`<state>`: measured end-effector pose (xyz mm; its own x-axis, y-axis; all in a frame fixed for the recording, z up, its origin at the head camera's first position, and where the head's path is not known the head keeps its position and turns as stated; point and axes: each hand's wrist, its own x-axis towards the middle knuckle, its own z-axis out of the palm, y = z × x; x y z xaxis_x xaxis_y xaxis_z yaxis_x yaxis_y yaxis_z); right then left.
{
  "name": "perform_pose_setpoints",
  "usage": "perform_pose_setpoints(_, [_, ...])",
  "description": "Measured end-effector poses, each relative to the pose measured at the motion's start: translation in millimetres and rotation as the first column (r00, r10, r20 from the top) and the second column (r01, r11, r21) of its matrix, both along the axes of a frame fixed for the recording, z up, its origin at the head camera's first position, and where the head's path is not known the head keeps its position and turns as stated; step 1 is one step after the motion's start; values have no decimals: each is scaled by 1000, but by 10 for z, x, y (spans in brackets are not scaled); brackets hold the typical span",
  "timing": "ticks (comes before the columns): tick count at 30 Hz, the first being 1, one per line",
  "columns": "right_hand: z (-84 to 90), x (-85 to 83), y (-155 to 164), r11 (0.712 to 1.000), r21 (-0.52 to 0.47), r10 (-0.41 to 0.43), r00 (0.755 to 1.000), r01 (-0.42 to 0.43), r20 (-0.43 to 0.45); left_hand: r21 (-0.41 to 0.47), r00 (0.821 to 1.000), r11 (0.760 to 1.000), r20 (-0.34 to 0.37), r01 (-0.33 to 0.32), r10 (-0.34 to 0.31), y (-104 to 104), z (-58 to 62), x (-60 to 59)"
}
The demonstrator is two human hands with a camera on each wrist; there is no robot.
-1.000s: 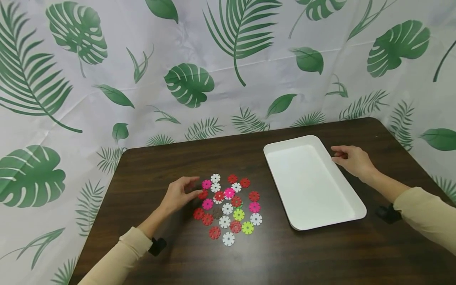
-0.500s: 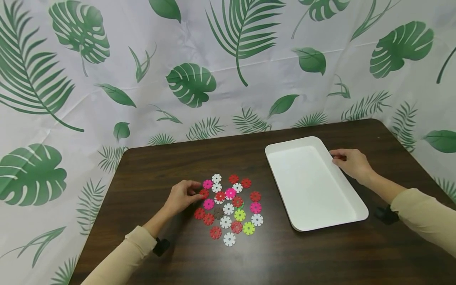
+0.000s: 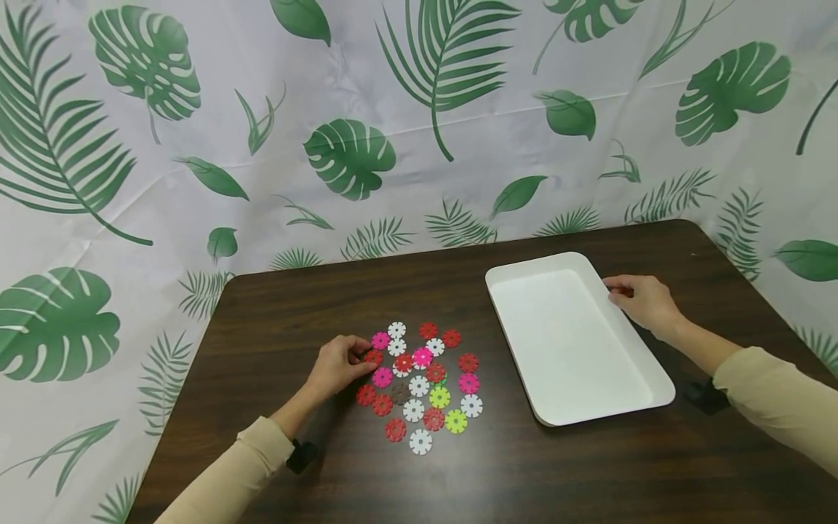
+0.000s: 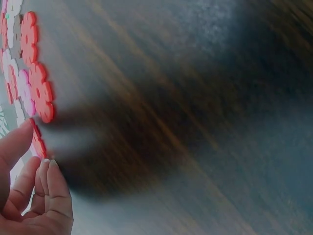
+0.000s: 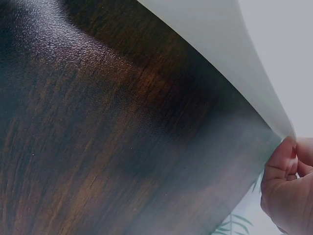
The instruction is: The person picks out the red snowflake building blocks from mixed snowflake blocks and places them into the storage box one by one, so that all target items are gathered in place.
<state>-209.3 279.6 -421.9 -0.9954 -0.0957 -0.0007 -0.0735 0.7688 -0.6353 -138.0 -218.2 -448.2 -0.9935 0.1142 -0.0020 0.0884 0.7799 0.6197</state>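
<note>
Dark wood-grain bench [image 3: 556,473] with rounded corners, glossy under even light. Behind and to both sides hangs a white backdrop cloth [image 3: 497,138] printed with green palm and monstera leaves, faintly creased. No floor or windows visible.

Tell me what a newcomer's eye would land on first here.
First, the cluster of flower-shaped plastic discs in red, pink, white and yellow-green on the dark wooden table, with the left hand pinching a red disc at its left edge. Next, the empty white tray to the right, its far edge gripped by the right hand.
</note>
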Motion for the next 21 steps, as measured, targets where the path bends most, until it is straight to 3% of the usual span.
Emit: perform_pose_setpoints(21, [-11,16,0,1000,-5,-2,1000,2,2,8,1000,1000,24,-20,19,55,6,6])
